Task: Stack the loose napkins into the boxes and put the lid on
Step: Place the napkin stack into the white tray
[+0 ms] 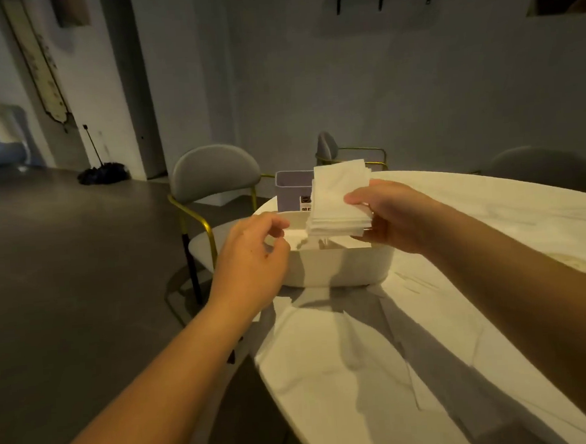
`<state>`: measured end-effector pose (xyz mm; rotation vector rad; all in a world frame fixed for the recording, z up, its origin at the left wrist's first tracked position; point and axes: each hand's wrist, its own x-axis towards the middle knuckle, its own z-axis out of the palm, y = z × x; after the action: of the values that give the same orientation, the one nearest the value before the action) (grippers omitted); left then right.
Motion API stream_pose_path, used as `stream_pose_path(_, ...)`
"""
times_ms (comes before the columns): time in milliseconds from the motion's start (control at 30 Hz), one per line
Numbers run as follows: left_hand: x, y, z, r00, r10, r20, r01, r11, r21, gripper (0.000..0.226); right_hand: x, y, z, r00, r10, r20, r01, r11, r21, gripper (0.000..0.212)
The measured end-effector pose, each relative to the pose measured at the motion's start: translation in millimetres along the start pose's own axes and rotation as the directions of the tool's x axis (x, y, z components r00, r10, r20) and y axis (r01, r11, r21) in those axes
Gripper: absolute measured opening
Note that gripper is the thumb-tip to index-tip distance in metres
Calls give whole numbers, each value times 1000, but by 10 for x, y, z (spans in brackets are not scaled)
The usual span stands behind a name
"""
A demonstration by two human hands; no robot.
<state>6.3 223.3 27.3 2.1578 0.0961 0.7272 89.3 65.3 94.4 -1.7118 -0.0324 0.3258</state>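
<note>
We stand in a dim, grey-walled room at a pale oval surface (490,216), with a grey chair (213,171) on a gilt frame drawn up at its left end. Our left hand (252,258) hovers by the left rim of the white box (339,267), fingers loosely curled and holding nothing we can see. A purple box (291,191) stands upright just behind the white one, and loose napkins (327,364) lie spread on the surface in front of it. The white box is open, seemingly with some napkins already inside. Above its opening our right hand (390,212) pinches 1 stack of napkins (338,202), thumb on top and fingers beneath, the stack tilted up. To do this step well, we judge, we should level the stack and square its edges with the free hand. Then we lower it flat between the walls before letting go, so no sheet fans out or catches the rim. We can make out no lid
</note>
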Motion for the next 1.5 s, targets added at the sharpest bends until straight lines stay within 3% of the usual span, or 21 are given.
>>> stream_pose_path(133,-9,-136,21,999,-39,-1,39,999,29,17,211,58,199,995,41,-92,-60,975,-215,28)
stream_pose_path(333,-2,-189,131,993,-75,-91,69,996,-62,26,365,79,357,998,59,-13,-59,916,-397,20)
stream_pose_path(567,48,-207,179,992,-51,-112,47,998,-40,33,436,113,378,999,42,21,-21,806,-592,30)
stream_pose_path(700,54,-229,200,994,-28,-107,26,999,-20,32,400,51,354,998,-23,52,53,704,-708,19)
stream_pose_path(833,49,-271,242,997,13,-82,-13,1000,0,23,395,97,390,993,-31,114,112,549,-829,26)
stream_pose_path(933,35,-272,254,997,29,-72,-27,999,23,23,373,80,367,992,-46,115,121,565,-816,29)
stream_pose_path(1033,13,-219,262,987,46,-155,-38,998,52,24,310,14,238,994,-90,55,101,664,-741,30)
stream_pose_path(1100,9,-78,299,982,66,-179,-58,997,46,22,250,-46,99,989,-150,21,116,663,-739,29)
stream_pose_path(1300,41,636,634,988,139,-69,-135,989,66,13,-169,-143,-512,961,-274,-35,156,641,-752,21)
stream_pose_path(1500,-257,1325,1272,951,294,96,-299,953,42,12,-759,28,-1382,929,-317,-193,55,633,-772,25)
